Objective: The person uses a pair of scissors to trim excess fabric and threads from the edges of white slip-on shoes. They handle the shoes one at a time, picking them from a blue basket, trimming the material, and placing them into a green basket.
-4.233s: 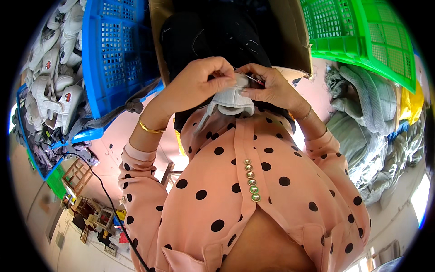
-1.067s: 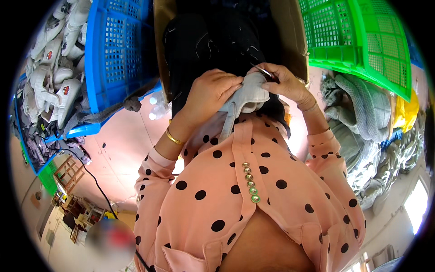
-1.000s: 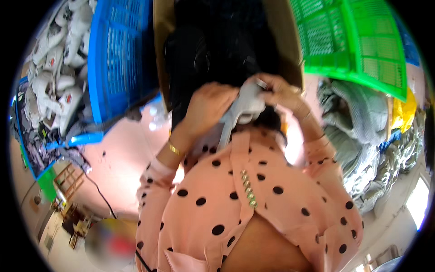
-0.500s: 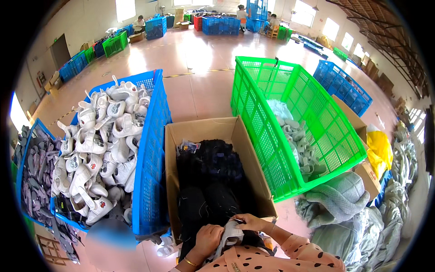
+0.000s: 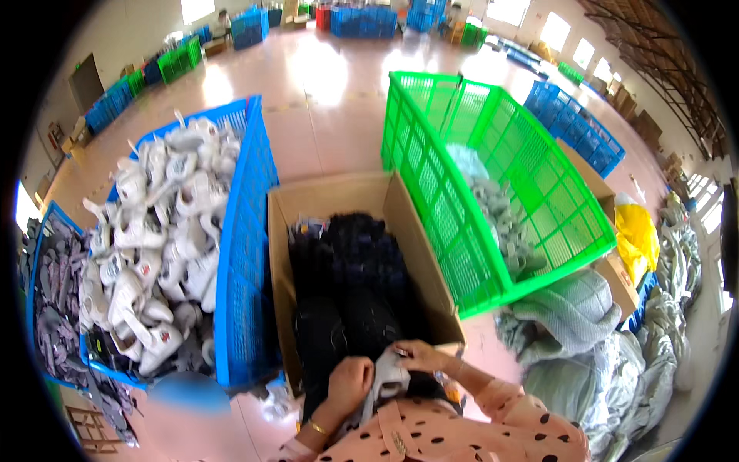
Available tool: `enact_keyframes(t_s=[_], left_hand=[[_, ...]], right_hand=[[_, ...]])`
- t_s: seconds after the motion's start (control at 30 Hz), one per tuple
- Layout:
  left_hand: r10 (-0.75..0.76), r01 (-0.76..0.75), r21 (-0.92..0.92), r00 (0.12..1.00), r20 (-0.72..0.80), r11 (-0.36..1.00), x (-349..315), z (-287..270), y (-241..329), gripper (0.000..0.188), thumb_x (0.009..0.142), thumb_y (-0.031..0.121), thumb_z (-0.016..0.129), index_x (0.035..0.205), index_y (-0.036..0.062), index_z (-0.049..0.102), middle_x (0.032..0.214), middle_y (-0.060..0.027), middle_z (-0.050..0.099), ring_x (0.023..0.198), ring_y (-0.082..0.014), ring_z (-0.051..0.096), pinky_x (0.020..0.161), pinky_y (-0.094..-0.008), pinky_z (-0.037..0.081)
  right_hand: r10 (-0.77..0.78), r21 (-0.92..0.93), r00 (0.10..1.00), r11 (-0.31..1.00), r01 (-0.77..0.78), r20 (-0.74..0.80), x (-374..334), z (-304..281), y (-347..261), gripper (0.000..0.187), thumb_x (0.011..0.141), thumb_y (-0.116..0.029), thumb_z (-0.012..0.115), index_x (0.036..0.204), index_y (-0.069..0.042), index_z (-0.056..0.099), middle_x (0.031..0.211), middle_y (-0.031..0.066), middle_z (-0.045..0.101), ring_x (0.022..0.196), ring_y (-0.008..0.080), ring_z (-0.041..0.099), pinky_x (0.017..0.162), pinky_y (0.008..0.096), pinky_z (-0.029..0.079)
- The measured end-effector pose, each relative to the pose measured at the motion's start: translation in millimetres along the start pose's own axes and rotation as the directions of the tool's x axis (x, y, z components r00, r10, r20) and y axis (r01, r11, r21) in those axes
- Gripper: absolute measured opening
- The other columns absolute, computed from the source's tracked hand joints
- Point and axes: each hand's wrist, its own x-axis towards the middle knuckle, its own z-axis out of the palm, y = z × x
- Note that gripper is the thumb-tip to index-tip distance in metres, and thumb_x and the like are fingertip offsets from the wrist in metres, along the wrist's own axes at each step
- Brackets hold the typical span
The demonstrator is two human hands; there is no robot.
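Note:
On my lap lies a whitish-grey shoe upper (image 5: pixel 391 379), its lower part close against my dotted pink top. My left hand (image 5: pixel 350 383) is closed on its left side. At the upper's top edge is my right hand (image 5: pixel 419 357), fingers pinched together. A small dark thing shows at those fingertips, too small to name. Beyond my dark-clothed knees, an open cardboard box (image 5: pixel 350 192) holds dark, fuzzy material (image 5: pixel 354 250). The blue crate (image 5: pixel 245 254) on the left is heaped with similar white shoe uppers (image 5: pixel 142 223).
A tilted green crate (image 5: pixel 431 192) on the right holds pale grey pieces (image 5: pixel 500 219). Grey cloth (image 5: pixel 570 304) and wrapped bundles (image 5: pixel 581 385) lie beside it. At far left stands another crate of dark grey pieces (image 5: pixel 58 285). More blue crates (image 5: pixel 362 21) line the far side.
The view has tilted and shifted slightly, so the crates and box sit higher and further left. Both hands stay at the shoe upper; my right hand has moved a little up along its edge.

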Motion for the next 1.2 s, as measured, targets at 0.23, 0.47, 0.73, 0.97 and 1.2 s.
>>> enact_keyframes(t_s=[0.23, 0.47, 0.73, 0.97, 1.2], left_hand=[[-0.465, 0.559, -0.682, 0.815, 0.346, 0.472, -6, -3, -12, 0.026, 0.099, 0.008, 0.052, 0.125, 0.0016, 0.051, 0.108, -0.0070, 0.065, 0.093, -0.0117, 0.061, 0.080, -0.0255, 0.050], [-0.373, 0.585, -0.636, 0.811, 0.450, 0.504, -9, -13, -12, 0.036, 0.089, 0.004, 0.066, 0.124, 0.0021, 0.057, 0.115, -0.0055, 0.061, 0.098, -0.0105, 0.059, 0.086, -0.0251, 0.049], [-0.296, 0.446, -0.590, 0.894, 0.338, 0.673, -2, -2, -17, 0.016, 0.085, 0.000, 0.069, 0.101, 0.0017, 0.067, 0.099, -0.0023, 0.061, 0.085, -0.0079, 0.059, 0.077, -0.0220, 0.049], [-0.341, 0.585, -0.614, 0.810, 0.478, 0.529, 2, -1, -21, 0.007, 0.092, 0.009, 0.065, 0.094, 0.0028, 0.063, 0.096, -0.0009, 0.060, 0.081, -0.0067, 0.055, 0.075, -0.0209, 0.047], [-0.327, 0.654, -0.624, 0.755, 0.569, 0.427, 7, -2, -29, 0.013, 0.099, 0.018, 0.057, 0.100, 0.0052, 0.058, 0.098, 0.0004, 0.060, 0.086, -0.0060, 0.052, 0.078, -0.0199, 0.044]], right_hand=[[0.192, 0.200, 0.981, 0.962, -0.184, -0.024, 2, 3, -8, 0.047, 0.086, -0.013, 0.067, 0.127, 0.005, 0.055, 0.117, 0.0061, 0.060, 0.105, 0.0111, 0.055, 0.090, 0.0266, 0.047], [0.112, 0.296, 0.994, 0.949, -0.105, -0.007, 5, 6, 0, 0.040, 0.087, -0.014, 0.068, 0.123, 0.001, 0.059, 0.107, 0.0026, 0.065, 0.098, 0.0085, 0.058, 0.092, 0.0255, 0.046], [0.083, 0.234, 0.996, 0.969, -0.084, 0.015, 5, 3, 0, 0.041, 0.088, -0.016, 0.067, 0.124, 0.001, 0.059, 0.107, 0.0039, 0.065, 0.098, 0.0095, 0.058, 0.091, 0.0254, 0.047], [0.104, 0.272, 0.994, 0.956, -0.112, 0.043, 7, 3, 2, 0.044, 0.087, -0.013, 0.068, 0.127, 0.001, 0.058, 0.110, 0.0050, 0.065, 0.102, 0.0111, 0.059, 0.096, 0.0264, 0.046], [0.091, 0.283, 0.996, 0.954, -0.094, 0.022, 5, 3, 3, 0.044, 0.087, -0.013, 0.068, 0.127, 0.001, 0.057, 0.110, 0.0045, 0.065, 0.101, 0.0101, 0.059, 0.095, 0.0259, 0.046]])
